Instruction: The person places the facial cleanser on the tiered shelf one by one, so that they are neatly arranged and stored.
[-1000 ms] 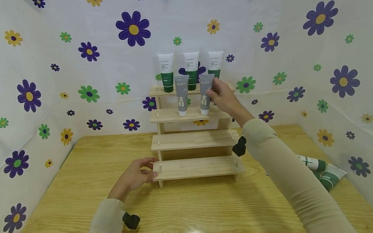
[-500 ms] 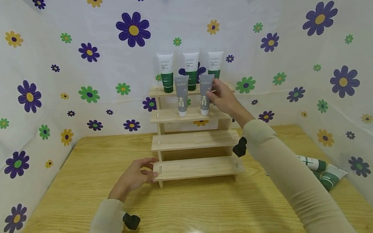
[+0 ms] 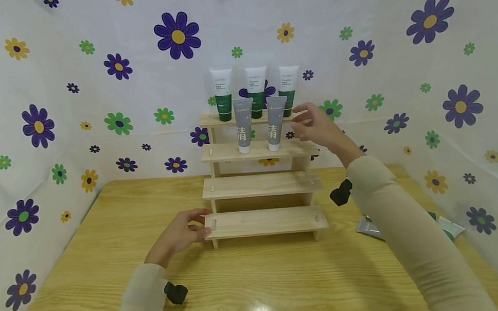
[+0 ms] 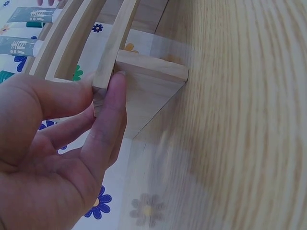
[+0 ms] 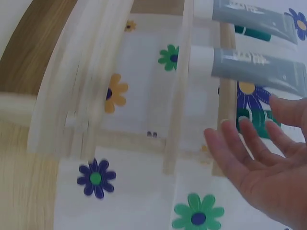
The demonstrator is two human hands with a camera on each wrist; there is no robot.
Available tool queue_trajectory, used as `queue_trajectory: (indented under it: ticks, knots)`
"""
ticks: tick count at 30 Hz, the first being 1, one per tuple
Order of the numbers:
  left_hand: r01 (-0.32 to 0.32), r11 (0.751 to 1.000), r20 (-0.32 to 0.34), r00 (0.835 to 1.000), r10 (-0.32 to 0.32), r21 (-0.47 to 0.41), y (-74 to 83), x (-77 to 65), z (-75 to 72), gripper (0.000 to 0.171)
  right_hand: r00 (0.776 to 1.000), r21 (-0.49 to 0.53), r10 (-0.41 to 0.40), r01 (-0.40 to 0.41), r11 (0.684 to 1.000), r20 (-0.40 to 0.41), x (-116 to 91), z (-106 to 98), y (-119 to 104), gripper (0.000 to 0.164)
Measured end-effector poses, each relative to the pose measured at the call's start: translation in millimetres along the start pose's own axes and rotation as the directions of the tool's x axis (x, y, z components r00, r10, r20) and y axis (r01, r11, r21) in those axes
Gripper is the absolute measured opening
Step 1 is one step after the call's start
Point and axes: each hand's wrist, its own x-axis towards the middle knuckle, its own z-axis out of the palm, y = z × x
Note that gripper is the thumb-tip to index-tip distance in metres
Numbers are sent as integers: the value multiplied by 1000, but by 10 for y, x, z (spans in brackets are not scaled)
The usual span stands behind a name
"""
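A stepped wooden rack stands on the table. My left hand pinches the left end of its lowest shelf between thumb and fingers. Two grey tubes with white caps stand cap down on the second shelf from the top: a left grey tube and a right grey tube. Just right of the right tube hovers my right hand, fingers spread and holding nothing; the right wrist view shows a gap between fingertips and tube. Behind, on the top shelf, are three white-and-green tubes.
On the table at right, a grey tube and a white-and-green tube lie partly hidden by the right sleeve. A flower-printed cloth surrounds the back and sides.
My right hand has let go of the right grey tube and moved right, away from it. The tube stays standing on its shelf. My left hand keeps its place on the rack.
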Motion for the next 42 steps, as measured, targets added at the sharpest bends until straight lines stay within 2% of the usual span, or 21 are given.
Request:
queue_trajectory:
  ticks: [5,11,17,24,28,33,37,42]
  knots:
    - [-8,1000,4,1000,8,7,-2,2,6,51,999,-171,46,-41,984,26,-164,-230,95,47]
    - [-18,1000,10,1000,18,17,0,1,-1,52,994,-346,37,0,938,101,-414,-518,334,41]
    - [-5,1000,4,1000,5,26,11,-5,-11,52,980,-404,65,17,914,188,-643,-799,640,33]
    - [-10,999,1,1000,10,33,10,-2,-4,52,953,-456,150,-14,890,264,-890,-1070,943,35]
    - [-2,999,-4,1000,2,34,12,-6,-1,52,924,-492,239,-66,868,298,-958,-1203,1185,38]
    - [-6,1000,-1,1000,6,23,24,-13,1,52,864,-516,376,-166,840,334,-1018,-1331,1510,43]
    - [-24,1000,6,1000,24,18,41,-34,3,53,819,-529,464,-243,813,337,-1084,-1359,1678,42]
    - [-28,999,7,1000,28,19,35,-30,0,53,795,-534,513,-293,793,325,-1141,-1345,1824,37]
